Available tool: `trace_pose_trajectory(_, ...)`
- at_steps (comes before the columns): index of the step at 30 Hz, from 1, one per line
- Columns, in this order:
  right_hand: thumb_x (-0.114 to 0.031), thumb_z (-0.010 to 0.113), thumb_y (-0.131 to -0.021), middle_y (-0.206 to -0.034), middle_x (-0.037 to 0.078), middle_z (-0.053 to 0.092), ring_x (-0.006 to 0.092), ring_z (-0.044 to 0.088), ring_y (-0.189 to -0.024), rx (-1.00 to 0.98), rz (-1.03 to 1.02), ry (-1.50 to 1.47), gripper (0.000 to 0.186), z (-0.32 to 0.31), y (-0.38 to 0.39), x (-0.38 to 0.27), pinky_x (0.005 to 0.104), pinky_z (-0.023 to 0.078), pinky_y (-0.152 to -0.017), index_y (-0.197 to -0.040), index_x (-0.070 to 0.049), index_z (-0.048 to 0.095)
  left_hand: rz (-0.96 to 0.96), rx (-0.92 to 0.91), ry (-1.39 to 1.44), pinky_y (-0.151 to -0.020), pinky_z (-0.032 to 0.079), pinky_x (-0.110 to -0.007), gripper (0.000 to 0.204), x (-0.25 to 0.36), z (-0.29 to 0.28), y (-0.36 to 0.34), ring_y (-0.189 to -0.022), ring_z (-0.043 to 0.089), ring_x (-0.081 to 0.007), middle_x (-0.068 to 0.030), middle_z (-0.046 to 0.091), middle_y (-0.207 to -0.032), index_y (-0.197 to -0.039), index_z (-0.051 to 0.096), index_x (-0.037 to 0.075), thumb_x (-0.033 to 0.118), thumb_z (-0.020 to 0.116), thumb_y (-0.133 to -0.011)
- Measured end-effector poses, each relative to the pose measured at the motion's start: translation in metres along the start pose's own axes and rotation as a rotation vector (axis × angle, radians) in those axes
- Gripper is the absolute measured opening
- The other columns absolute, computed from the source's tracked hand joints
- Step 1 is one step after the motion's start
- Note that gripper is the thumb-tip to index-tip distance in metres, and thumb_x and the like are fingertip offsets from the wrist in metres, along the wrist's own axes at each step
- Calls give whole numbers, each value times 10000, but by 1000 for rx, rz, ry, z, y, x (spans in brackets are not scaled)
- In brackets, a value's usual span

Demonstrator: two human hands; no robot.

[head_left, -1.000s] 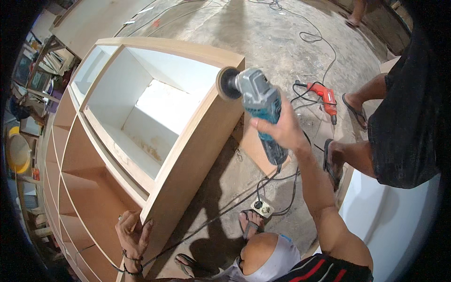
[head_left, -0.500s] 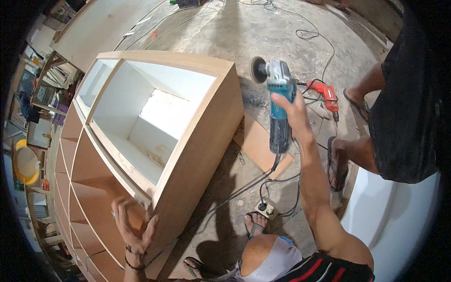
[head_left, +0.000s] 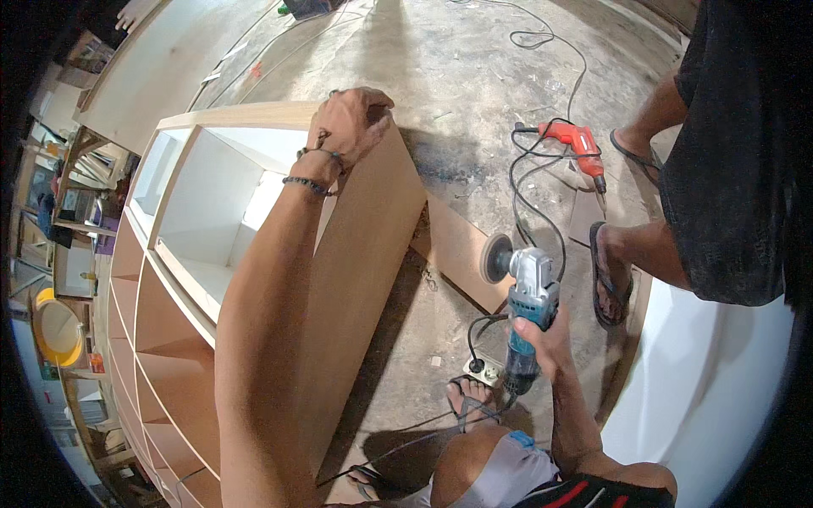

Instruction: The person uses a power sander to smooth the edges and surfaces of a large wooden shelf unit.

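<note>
Angle grinder (head_left: pixel 527 305), blue-bodied with a round sanding disc at its front, sits at about 4 o'clock in the view, held low over the concrete floor (head_left: pixel 474 76) and clear of the woodwork. The right hand (head_left: pixel 542 343) is wrapped closed around its rear handle, the disc pointing toward 10 o'clock. Its cord runs down to a power strip (head_left: pixel 484 370) beside the person's sandalled foot. The left hand (head_left: pixel 349 123), at 12 o'clock, is curled over the top edge of a tall wooden shelf cabinet (head_left: pixel 356 254) lying on its side, fingers gripping the corner. A loose wooden board (head_left: pixel 453 250) lies on the floor between cabinet and grinder. A red electric drill (head_left: pixel 576 146) rests on the floor at 2 o'clock, near another person's sandalled feet (head_left: pixel 611 271).
</note>
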State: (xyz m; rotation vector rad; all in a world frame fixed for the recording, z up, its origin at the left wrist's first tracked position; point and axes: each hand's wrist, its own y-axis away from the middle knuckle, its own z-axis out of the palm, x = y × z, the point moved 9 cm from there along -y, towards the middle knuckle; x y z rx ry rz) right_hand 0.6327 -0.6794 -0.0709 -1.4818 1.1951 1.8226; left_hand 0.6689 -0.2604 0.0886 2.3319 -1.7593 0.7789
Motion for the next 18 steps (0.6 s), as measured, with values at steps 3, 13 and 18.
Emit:
trace_pose_trajectory(3, -216, 856, -763, -1087, 111, 664, 212, 709, -890, -62, 84, -151, 753, -3, 5, 6, 399, 595, -843, -1389, -26, 482, -71, 22, -244, -878, 617, -413, 207, 1, 2, -12, -948, 774, -350, -168, 795, -1007, -1035, 822, 108, 206, 711, -891)
trace_pose_trajectory(13, -145, 790, -841, -1159, 110, 658, 197, 683, -963, -141, -206, -112, 702, 45, -55, -47, 381, 602, -825, -1448, -25, 458, -51, 23, 112, -1029, 565, -394, 363, 0, -24, 21, -1108, 745, -285, -181, 770, -1200, -1255, 730, -1, 71, 598, -925)
trace_pose_trajectory(18, -202, 810, -888, -1230, 130, 672, 234, 651, -1130, -319, -396, -31, 689, 95, -97, -89, 422, 484, -1077, -1448, -22, 451, -62, 225, -129, -1211, 409, -490, 494, -10, -50, 97, -1358, 605, -406, -246, 657, -1413, -1386, 686, 96, 195, 605, -908)
